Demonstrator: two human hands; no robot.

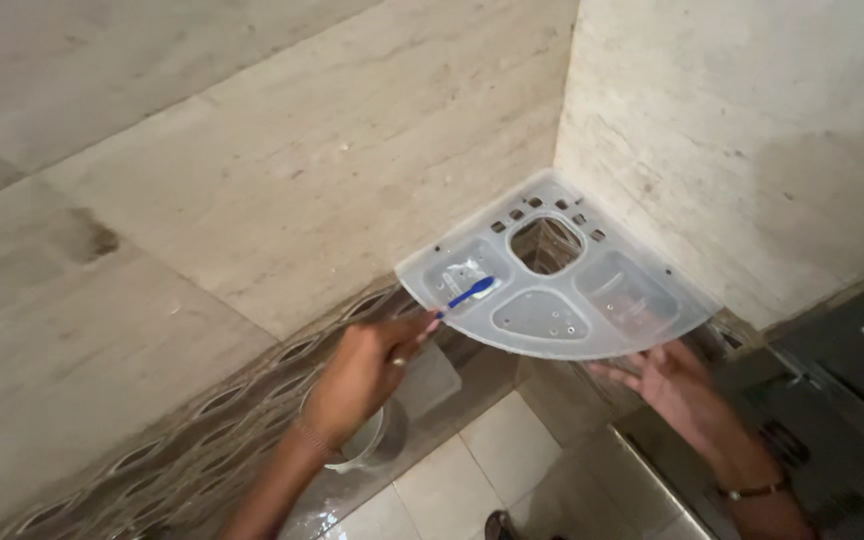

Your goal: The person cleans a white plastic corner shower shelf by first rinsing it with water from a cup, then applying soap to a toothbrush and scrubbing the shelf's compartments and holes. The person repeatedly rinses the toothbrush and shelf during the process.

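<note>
Pinching a blue toothbrush [469, 294] in my left hand [362, 370], bristles beyond my fingertips on the corner shelf [552, 320]; my right hand [677, 385] lies open-fingered beneath its rim.

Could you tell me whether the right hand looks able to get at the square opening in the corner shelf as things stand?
Probably yes: the right hand is empty at the corner shelf's front edge, nothing blocking the square opening.
</note>
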